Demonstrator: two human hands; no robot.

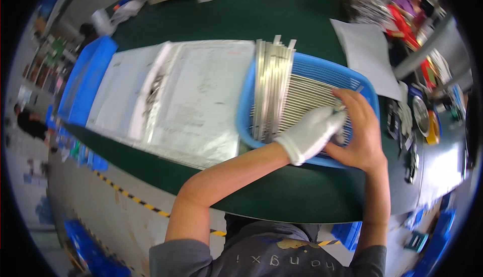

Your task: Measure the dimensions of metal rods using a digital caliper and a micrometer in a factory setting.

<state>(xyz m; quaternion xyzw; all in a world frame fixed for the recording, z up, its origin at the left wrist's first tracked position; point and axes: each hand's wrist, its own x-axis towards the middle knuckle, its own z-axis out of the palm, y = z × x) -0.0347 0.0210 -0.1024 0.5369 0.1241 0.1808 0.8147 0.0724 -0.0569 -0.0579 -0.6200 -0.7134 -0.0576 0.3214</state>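
A blue plastic basket [370, 87] stands on the table before me, holding many thin metal strips [308, 95] laid crosswise in a row. A bundle of longer, shiny flat strips [271, 83] lies lengthwise along its left side and sticks out past the far rim. My left hand [318, 128], in a white glove, reaches over the right part of the strips with its fingers bent together; what they grip is hidden. My bare right hand [361, 131] arches around the glove's fingertips at the strips' right ends, thumb and fingers wide apart.
Left of the basket lie flat white sheets or panels [204, 91], then a blue bin [88, 81]. A grey-white sheet [367, 51] lies at the back right, near a bundle in clear wrap [370, 8]. Tools [412, 159] lie at the right. Another person [408, 3] sits far right.
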